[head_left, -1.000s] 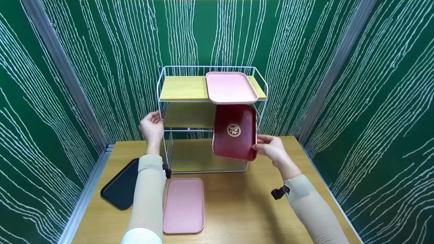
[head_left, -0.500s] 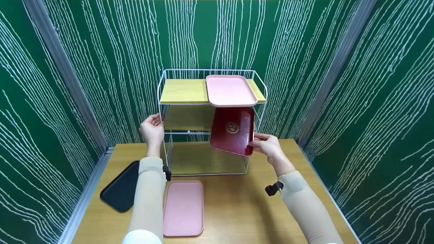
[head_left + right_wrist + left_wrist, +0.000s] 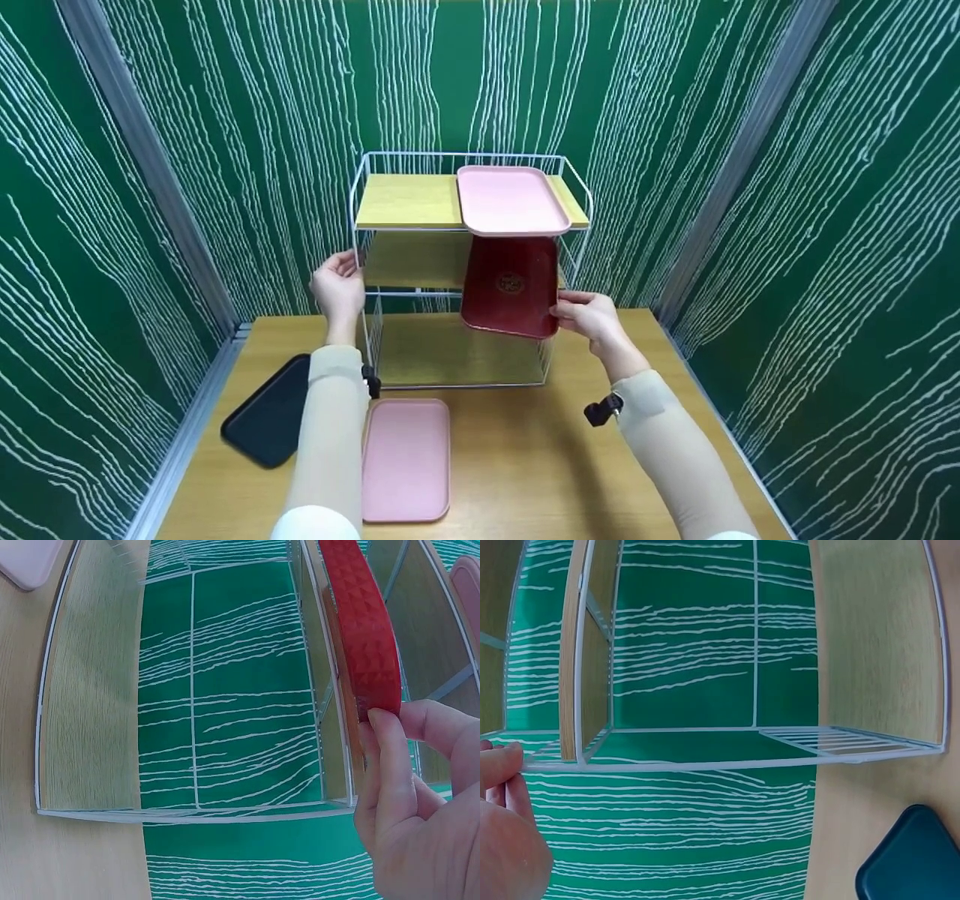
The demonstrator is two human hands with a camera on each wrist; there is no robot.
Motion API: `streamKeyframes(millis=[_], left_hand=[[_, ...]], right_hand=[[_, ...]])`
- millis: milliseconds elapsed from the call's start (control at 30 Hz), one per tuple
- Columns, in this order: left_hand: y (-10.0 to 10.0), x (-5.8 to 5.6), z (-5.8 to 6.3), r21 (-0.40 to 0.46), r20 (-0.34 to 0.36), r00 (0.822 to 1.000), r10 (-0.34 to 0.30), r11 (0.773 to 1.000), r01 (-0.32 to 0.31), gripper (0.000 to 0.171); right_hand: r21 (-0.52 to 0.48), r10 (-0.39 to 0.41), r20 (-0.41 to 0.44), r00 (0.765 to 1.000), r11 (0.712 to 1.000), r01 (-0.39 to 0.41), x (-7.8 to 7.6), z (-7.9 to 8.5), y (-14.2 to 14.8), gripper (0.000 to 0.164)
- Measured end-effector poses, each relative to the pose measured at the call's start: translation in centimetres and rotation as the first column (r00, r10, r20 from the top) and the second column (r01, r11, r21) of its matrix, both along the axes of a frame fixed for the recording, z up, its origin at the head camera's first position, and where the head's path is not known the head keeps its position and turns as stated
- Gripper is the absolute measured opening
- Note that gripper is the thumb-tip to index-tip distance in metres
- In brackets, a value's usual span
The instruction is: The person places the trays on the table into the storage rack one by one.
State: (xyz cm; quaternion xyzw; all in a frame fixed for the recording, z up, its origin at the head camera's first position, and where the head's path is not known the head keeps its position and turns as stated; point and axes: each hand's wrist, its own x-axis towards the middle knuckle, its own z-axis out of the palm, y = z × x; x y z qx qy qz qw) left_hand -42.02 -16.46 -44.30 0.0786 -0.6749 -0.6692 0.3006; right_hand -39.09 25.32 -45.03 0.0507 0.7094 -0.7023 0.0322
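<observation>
My right hand point(image 3: 592, 322) pinches the right edge of a dark red tray point(image 3: 502, 259) bearing a gold round emblem. In the right wrist view, thumb and fingers hold the corner of this red tray point(image 3: 366, 637), whose side shows a faceted pattern. The tray tilts down toward me at the middle level of a white wire rack with wooden shelves point(image 3: 409, 201); its far part is hidden under the top level. At the rack's left post my left hand point(image 3: 339, 292) has its fingers curled round the wire. A pink tray point(image 3: 514, 199) lies on the top shelf, jutting past its front.
Another pink tray point(image 3: 406, 461) lies on the wooden table point(image 3: 510, 465) in front of the rack. A dark tray point(image 3: 264, 416) sits at the left, partly behind my left sleeve. Green walls with white lines point(image 3: 517, 82) enclose the back and sides.
The red tray has moved inward and slightly left with my right hand, and its near edge sits higher against the rack. My left hand stays at the post.
</observation>
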Motion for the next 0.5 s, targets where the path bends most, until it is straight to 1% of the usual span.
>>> streamKeyframes(millis=[67,133,167,300,500], left_hand=[[0.06,0.06,-0.14,-0.011,-0.006,1.0,0.0,1.0,0.0,0.025],[0.07,0.01,-0.17,0.03,-0.016,1.0,-0.017,0.999,0.017,0.024],[0.07,-0.03,-0.19,0.064,-0.021,0.999,-0.028,0.998,0.029,0.024],[-0.03,-0.26,-0.11,0.162,-0.023,0.998,-0.055,0.985,0.058,0.025],[-0.05,-0.24,-0.01,0.132,-0.012,0.999,-0.05,0.99,0.052,0.026]], right_hand=[[0.015,-0.017,0.008,1.0,1.0,0.017,0.07,0.09,0.02,0.046],[0.026,-0.033,0.007,0.999,0.999,0.033,0.08,0.17,0.02,0.045],[0.036,-0.038,0.005,0.999,0.999,0.038,0.1,0.23,-0.01,0.044],[0.065,-0.051,-0.009,0.999,0.997,0.052,0.05,0.32,-0.18,0.043],[0.077,-0.061,-0.069,0.996,0.995,0.066,0.39,0.22,-0.52,0.039]])
